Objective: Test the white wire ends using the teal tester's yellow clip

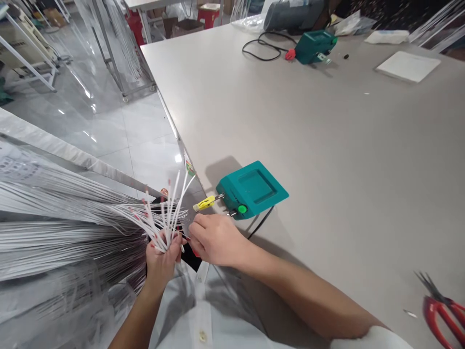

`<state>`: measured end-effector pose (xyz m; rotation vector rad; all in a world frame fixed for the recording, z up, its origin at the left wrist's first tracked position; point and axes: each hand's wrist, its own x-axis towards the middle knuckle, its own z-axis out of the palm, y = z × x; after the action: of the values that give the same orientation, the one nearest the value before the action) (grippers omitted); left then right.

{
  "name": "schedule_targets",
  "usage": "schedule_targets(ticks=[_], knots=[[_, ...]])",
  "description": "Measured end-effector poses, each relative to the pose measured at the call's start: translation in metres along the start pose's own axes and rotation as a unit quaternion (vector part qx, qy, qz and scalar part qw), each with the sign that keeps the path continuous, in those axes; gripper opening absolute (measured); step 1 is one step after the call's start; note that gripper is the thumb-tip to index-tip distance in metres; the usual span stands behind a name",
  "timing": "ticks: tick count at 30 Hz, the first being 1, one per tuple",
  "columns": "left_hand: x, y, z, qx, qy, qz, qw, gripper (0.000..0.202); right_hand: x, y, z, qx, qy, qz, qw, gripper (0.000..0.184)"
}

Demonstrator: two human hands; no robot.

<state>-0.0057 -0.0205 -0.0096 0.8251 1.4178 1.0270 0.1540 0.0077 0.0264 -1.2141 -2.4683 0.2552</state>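
My left hand is closed around a fanned bunch of white wires, several of them red at the tip. Right beside it, my right hand is curled in a pinch at the wire ends; its fingertips are hidden behind the back of the hand. Something red shows just under those fingers, too little of it to name. Close ahead of the right hand lies a green box-shaped device with a green button. A yellow clip sticks out from its left side.
Long bundles of white wires hang over a rack at the left. Red-handled scissors lie at the table's lower right. Farther back on the table are a second green device with a black cord and a white pad.
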Motion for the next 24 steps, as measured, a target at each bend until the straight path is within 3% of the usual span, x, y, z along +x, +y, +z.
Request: schedule_targets(ticks=[2,5,11,24], knots=[[0.003,0.002,0.004,-0.051,0.023,-0.015,0.998,0.018,0.000,0.005,-0.007,-0.030,0.039,0.010,0.999,0.019],[0.007,0.008,0.009,-0.090,0.002,-0.006,0.996,0.037,-0.003,0.019,-0.018,-0.089,0.070,0.016,0.993,0.022],[0.014,0.011,0.015,-0.065,-0.040,-0.004,0.997,0.038,-0.002,0.038,-0.033,-0.212,-0.030,-0.030,0.976,0.029],[0.023,0.015,0.036,-0.037,-0.043,0.042,0.998,0.044,0.021,0.046,-0.040,-0.237,-0.095,-0.058,0.965,0.026]])
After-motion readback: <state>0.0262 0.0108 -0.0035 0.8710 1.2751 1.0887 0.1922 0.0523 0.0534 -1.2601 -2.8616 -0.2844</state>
